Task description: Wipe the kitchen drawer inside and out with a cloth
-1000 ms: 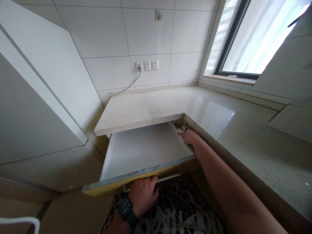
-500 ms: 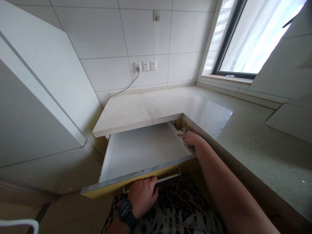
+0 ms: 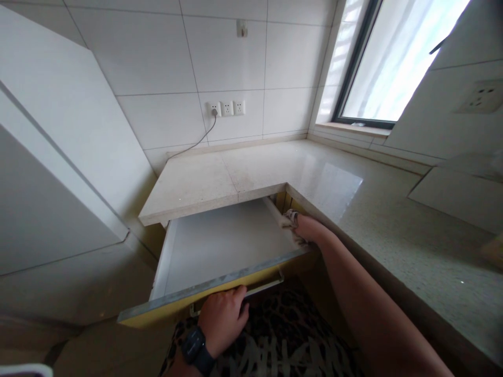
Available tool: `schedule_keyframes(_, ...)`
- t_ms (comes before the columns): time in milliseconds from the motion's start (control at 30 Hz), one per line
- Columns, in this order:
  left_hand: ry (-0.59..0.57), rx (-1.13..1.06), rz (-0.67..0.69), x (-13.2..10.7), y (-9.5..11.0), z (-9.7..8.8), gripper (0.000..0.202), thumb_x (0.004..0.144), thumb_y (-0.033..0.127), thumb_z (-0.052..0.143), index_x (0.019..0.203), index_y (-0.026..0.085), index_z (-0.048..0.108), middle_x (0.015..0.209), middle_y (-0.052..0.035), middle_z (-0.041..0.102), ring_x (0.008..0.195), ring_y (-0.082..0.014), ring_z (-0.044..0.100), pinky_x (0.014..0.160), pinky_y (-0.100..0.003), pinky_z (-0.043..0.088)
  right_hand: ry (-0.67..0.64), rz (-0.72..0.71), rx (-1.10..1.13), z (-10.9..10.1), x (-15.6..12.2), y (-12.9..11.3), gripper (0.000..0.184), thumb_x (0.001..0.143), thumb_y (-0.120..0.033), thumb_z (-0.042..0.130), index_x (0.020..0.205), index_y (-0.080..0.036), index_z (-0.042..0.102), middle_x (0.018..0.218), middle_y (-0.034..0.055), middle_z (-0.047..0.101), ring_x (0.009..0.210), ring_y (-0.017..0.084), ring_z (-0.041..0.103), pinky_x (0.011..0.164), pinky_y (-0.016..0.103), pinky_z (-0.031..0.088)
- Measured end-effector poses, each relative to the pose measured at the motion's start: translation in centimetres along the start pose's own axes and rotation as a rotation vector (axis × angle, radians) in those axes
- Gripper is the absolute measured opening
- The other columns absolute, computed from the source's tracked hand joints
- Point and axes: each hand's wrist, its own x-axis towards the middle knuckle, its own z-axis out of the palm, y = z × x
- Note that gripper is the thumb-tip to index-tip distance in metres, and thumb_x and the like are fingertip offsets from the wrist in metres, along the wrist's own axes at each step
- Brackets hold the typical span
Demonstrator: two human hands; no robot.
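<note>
**Cloth (image 3: 288,222) on the drawer's (image 3: 220,246) right wall (image 3: 274,210)**

My right hand (image 3: 308,226) closes round the bunched cloth at the drawer's right wall, just beneath the table (image 3: 196,183) edge. That wall's long axis runs from near right to far left, and my right hand is the nearer one. My left hand (image 3: 222,317) lies near and left of the cloth, over the handle (image 3: 261,288) on the drawer's near front; its fingertips are hidden, so I cannot tell how firmly they grip. Far off, a cord (image 3: 200,141) runs to the wall sockets (image 3: 227,108).
</note>
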Motion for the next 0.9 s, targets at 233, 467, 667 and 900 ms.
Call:
schedule_keyframes(233, -0.022, -0.006, 0.006, 0.0, 0.1, 0.0, 0.027, 0.093, 0.030, 0.043, 0.113, 0.027, 0.061, 0.094, -0.0021, 0.072, 0.085, -0.0276, 0.069, 0.073, -0.043, 0.055, 0.330, -0.189, 0.141, -3.3, -4.1, -0.9, 0.060, 0.078, -0.015, 0.063, 0.136, -0.023, 0.052, 0.130, 0.0099, 0.066, 0.116, 0.030, 0.062, 0.095, 0.032, 0.047)
schedule_keyframes(467, -0.011, 0.010, 0.016, -0.1, 0.0, -0.1, 0.024, 0.094, 0.030, 0.043, 0.109, 0.027, 0.061, 0.090, -0.0013, 0.072, 0.083, -0.0263, 0.069, 0.071, -0.040, 0.053, 0.682, -0.113, 0.120, -2.1, -10.8, 1.8, 0.066, 0.077, -0.012, 0.055, 0.141, -0.019, 0.048, 0.135, 0.0136, 0.059, 0.120, 0.032, 0.057, 0.103, 0.042, 0.047)
schedule_keyframes(667, -0.008, 0.006, 0.017, -0.1, 0.0, -0.1, 0.020, 0.094, 0.030, 0.043, 0.105, 0.027, 0.060, 0.087, -0.0012, 0.071, 0.080, -0.0262, 0.069, 0.068, -0.039, 0.051, 0.780, -0.163, 0.051, 3.2, -13.3, 2.5, 0.056, 0.079, -0.011, 0.050, 0.134, -0.020, 0.051, 0.129, 0.0118, 0.062, 0.117, 0.028, 0.057, 0.103, 0.041, 0.046)
schedule_keyframes(900, -0.004, 0.014, 0.022, -0.1, -0.1, -0.2, 0.022, 0.094, 0.031, 0.044, 0.109, 0.027, 0.060, 0.090, -0.0014, 0.072, 0.083, -0.0266, 0.069, 0.070, -0.040, 0.052, 0.771, -0.091, 0.029, 3.8, -13.9, 2.6, 0.058, 0.076, -0.012, 0.052, 0.133, -0.020, 0.049, 0.126, 0.0130, 0.063, 0.111, 0.031, 0.059, 0.098, 0.044, 0.049)
